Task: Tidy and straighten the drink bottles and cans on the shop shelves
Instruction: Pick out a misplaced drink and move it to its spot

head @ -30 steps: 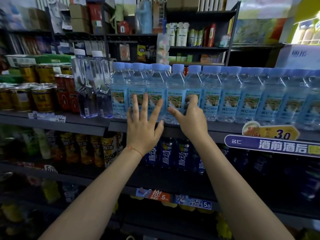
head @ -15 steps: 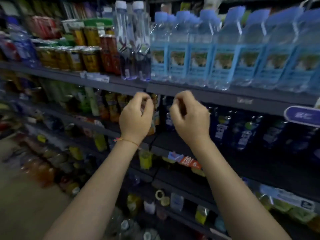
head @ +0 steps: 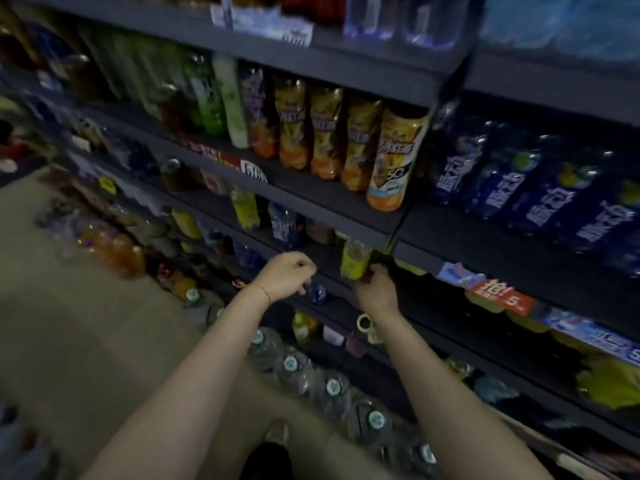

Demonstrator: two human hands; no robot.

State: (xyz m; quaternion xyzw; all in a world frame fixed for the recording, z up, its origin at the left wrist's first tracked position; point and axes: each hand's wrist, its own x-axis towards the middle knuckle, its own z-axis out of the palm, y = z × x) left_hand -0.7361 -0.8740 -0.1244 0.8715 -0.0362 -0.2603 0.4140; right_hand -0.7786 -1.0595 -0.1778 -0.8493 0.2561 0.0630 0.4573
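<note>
While our head camera tilts down along the dim shop shelves (head: pixel 346 188), our right hand (head: pixel 375 294) reaches to a lower shelf and wraps its fingers (head: pixel 372 271) round the base of a yellow-green bottle (head: pixel 355 259), which stands at the shelf's front edge just left of the upright divider. Our left hand (head: pixel 285 275) hangs just to the left of it, near the same shelf edge, its fingers curled in and holding nothing that we can see; a thin red cord circles that wrist. A small blue bottle cap (head: pixel 317 294) shows just beyond the left hand, though we cannot tell whether they touch.

Above, a row of orange-labelled bottles (head: pixel 353 143) stands upright, with green bottles (head: pixel 207 95) to their left and dark blue bottles (head: pixel 519 188) in the bay to the right. A red price tag (head: pixel 502 299) sits on the shelf edge right of our hand. Large water jugs (head: pixel 332 386) with pale caps line the floor (head: pixel 86 341) below. The whole view is blurred, so labels stay unreadable.
</note>
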